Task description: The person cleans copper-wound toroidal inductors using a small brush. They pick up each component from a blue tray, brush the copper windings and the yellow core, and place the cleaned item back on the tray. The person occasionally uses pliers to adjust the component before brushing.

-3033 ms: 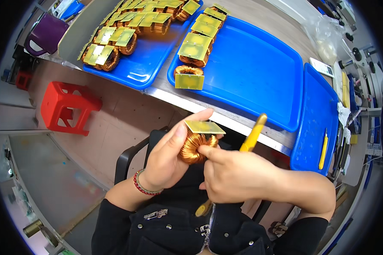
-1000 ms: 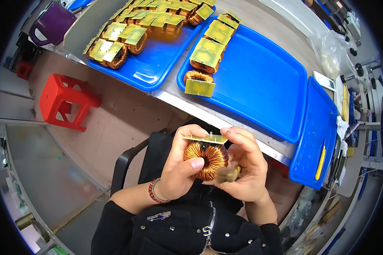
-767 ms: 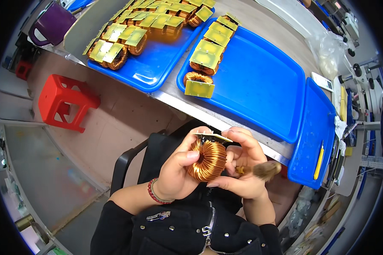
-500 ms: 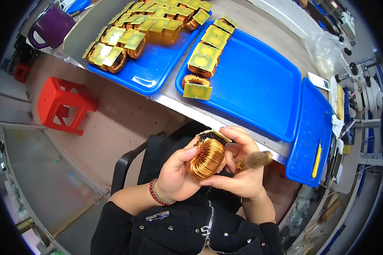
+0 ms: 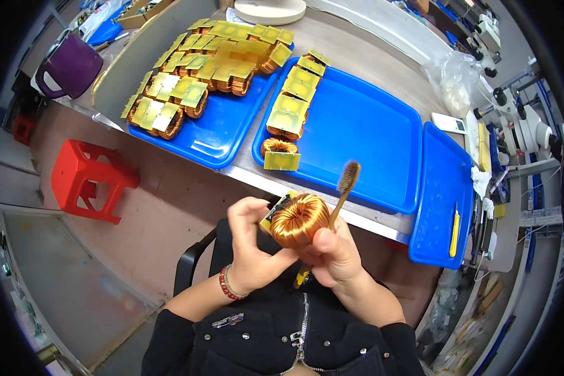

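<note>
Turning the copper coil (image 5: 299, 222) seems the step: it sits between the left hand (image 5: 254, 258), fingers half-open around its board (image 5: 268, 220), and the right hand (image 5: 337, 257), closed on coil and brush (image 5: 340, 207). Next calls for steadiness.

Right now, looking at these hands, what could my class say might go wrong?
The held coil might slip and drop: it is in the air in front of the table. The right hand grips the brush close beside it, so the handle could scrape it. The nearest coil in the middle tray sits near the rim and might get knocked.
</note>
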